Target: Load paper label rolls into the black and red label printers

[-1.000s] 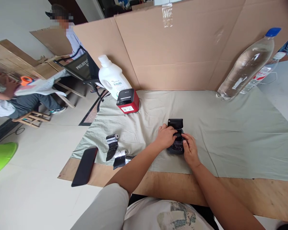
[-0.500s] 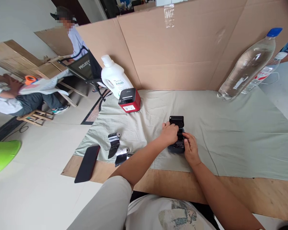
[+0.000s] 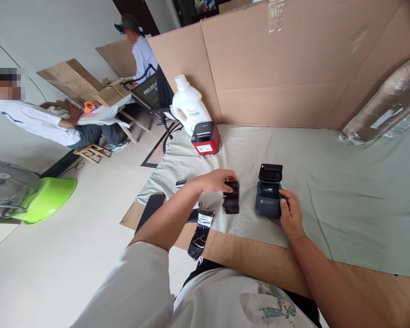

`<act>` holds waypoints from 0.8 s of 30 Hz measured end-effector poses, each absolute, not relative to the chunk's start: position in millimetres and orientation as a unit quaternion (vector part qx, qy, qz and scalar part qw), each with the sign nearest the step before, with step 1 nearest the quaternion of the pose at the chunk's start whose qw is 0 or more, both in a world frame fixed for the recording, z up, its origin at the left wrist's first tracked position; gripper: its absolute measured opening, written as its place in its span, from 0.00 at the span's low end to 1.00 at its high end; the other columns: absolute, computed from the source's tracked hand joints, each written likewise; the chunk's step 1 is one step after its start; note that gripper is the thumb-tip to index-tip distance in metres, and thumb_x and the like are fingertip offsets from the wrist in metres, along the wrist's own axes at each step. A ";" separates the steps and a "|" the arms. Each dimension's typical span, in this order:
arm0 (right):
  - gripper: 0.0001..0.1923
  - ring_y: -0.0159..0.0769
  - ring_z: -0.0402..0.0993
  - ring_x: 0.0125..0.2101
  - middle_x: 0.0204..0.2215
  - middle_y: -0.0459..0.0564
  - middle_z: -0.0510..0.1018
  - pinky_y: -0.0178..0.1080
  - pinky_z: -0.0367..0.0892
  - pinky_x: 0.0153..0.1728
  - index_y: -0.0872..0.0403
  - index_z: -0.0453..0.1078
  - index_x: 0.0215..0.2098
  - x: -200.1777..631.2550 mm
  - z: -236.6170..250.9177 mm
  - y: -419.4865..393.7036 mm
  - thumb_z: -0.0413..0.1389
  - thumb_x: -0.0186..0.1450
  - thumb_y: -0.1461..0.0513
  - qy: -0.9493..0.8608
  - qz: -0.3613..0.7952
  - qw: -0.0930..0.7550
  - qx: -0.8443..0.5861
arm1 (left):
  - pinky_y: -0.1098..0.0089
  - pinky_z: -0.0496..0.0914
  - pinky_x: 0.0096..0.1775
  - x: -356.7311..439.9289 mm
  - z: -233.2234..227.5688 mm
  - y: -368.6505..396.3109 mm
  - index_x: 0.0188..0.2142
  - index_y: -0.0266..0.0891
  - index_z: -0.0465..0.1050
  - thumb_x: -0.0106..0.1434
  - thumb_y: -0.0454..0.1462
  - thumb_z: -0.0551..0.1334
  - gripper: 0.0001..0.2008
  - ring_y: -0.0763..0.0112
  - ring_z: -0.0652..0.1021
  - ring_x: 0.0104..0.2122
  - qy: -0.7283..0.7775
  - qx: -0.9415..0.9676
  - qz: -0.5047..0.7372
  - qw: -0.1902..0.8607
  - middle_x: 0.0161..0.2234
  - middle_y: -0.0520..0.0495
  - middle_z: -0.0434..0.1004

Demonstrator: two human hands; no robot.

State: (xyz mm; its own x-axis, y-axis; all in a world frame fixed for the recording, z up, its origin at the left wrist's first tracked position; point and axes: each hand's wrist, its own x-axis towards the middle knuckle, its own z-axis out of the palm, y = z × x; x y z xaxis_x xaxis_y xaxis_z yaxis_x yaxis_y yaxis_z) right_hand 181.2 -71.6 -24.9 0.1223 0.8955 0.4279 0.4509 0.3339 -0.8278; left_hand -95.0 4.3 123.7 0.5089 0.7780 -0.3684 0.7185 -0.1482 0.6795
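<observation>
A small dark label printer [image 3: 268,197] sits on the pale green cloth [image 3: 345,191] with its lid flipped up. My right hand [image 3: 290,213] grips the printer's right front side. To the printer's left, my left hand [image 3: 214,180] holds a black label roll [image 3: 231,200] just above the cloth, its loose end hanging down. Another black roll with a shiny unrolled strip [image 3: 201,230] lies below my left forearm, hanging over the table's front edge.
A red printer [image 3: 205,137] and a white jug [image 3: 189,105] stand at the back left before a cardboard wall [image 3: 294,68]. A large clear bottle [image 3: 386,114] lies at the right. A black phone [image 3: 151,210] lies near the left edge. Two people are off to the left.
My left hand has left the printer and moved left with the black roll in it. My right hand stays on the printer. The camera has swung left.
</observation>
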 end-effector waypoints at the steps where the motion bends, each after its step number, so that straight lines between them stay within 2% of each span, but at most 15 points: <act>1: 0.17 0.43 0.67 0.53 0.50 0.56 0.72 0.56 0.62 0.56 0.52 0.68 0.52 181.1 -24.8 -71.4 0.44 0.71 0.55 -0.628 0.211 0.522 -0.538 | 0.67 0.70 0.40 -113.4 126.0 0.8 0.42 0.38 0.72 0.50 0.36 0.64 0.18 0.64 0.77 0.38 0.516 0.761 -0.015 0.394 0.40 0.48 0.77; 5: 0.18 0.43 0.67 0.52 0.49 0.56 0.72 0.55 0.63 0.55 0.52 0.68 0.52 180.6 -25.0 -70.7 0.45 0.71 0.55 -0.629 0.212 0.517 -0.541 | 0.67 0.69 0.40 -163.5 117.7 -18.5 0.41 0.42 0.75 0.48 0.31 0.60 0.19 0.59 0.77 0.41 0.569 0.748 -0.163 0.300 0.42 0.47 0.78; 8: 0.18 0.43 0.67 0.52 0.50 0.56 0.72 0.55 0.63 0.55 0.52 0.68 0.52 180.6 -25.4 -70.7 0.45 0.71 0.54 -0.626 0.214 0.513 -0.547 | 0.63 0.68 0.45 -173.7 105.7 -33.7 0.44 0.43 0.75 0.47 0.32 0.62 0.21 0.54 0.75 0.47 0.560 0.753 -0.219 0.268 0.45 0.45 0.77; 11: 0.18 0.43 0.67 0.53 0.50 0.56 0.72 0.55 0.63 0.55 0.52 0.68 0.52 180.8 -25.2 -71.0 0.45 0.71 0.54 -0.626 0.215 0.510 -0.549 | 0.56 0.64 0.52 -167.1 100.9 -47.4 0.48 0.45 0.74 0.49 0.36 0.66 0.24 0.49 0.70 0.53 0.548 0.773 -0.215 0.237 0.50 0.43 0.74; 14: 0.18 0.43 0.67 0.53 0.50 0.56 0.72 0.54 0.63 0.54 0.52 0.68 0.52 181.0 -24.5 -71.5 0.45 0.71 0.53 -0.626 0.219 0.506 -0.551 | 0.52 0.58 0.57 -155.7 101.6 -57.1 0.48 0.47 0.74 0.51 0.36 0.66 0.23 0.50 0.66 0.57 0.535 0.791 -0.190 0.227 0.53 0.45 0.71; 18: 0.19 0.43 0.67 0.52 0.50 0.56 0.72 0.53 0.65 0.52 0.51 0.68 0.52 181.3 -24.2 -71.4 0.46 0.70 0.53 -0.625 0.220 0.503 -0.554 | 0.59 0.64 0.54 -150.8 103.1 -60.8 0.49 0.45 0.73 0.50 0.34 0.66 0.25 0.53 0.67 0.56 0.541 0.776 -0.189 0.263 0.53 0.44 0.70; 21: 0.19 0.43 0.67 0.52 0.50 0.56 0.72 0.53 0.66 0.51 0.52 0.68 0.52 181.5 -24.8 -70.7 0.46 0.70 0.53 -0.627 0.219 0.505 -0.552 | 0.63 0.67 0.52 -154.5 104.8 -60.8 0.51 0.42 0.72 0.52 0.36 0.65 0.25 0.55 0.69 0.55 0.564 0.749 -0.182 0.297 0.56 0.42 0.66; 24: 0.18 0.44 0.67 0.52 0.50 0.56 0.71 0.52 0.68 0.49 0.51 0.68 0.52 181.6 -25.4 -70.4 0.47 0.69 0.53 -0.625 0.227 0.506 -0.550 | 0.53 0.62 0.57 -156.4 103.7 -64.7 0.50 0.45 0.74 0.53 0.38 0.65 0.22 0.48 0.63 0.61 0.581 0.751 -0.178 0.259 0.62 0.42 0.61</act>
State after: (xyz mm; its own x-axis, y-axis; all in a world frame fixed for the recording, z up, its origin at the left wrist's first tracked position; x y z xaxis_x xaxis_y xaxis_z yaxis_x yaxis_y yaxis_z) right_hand 181.6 -70.4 -25.4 0.1168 0.9166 0.3823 0.4581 0.2918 -0.8396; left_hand -156.4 -64.7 103.7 0.2620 0.7801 -0.5682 0.9645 -0.1916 0.1818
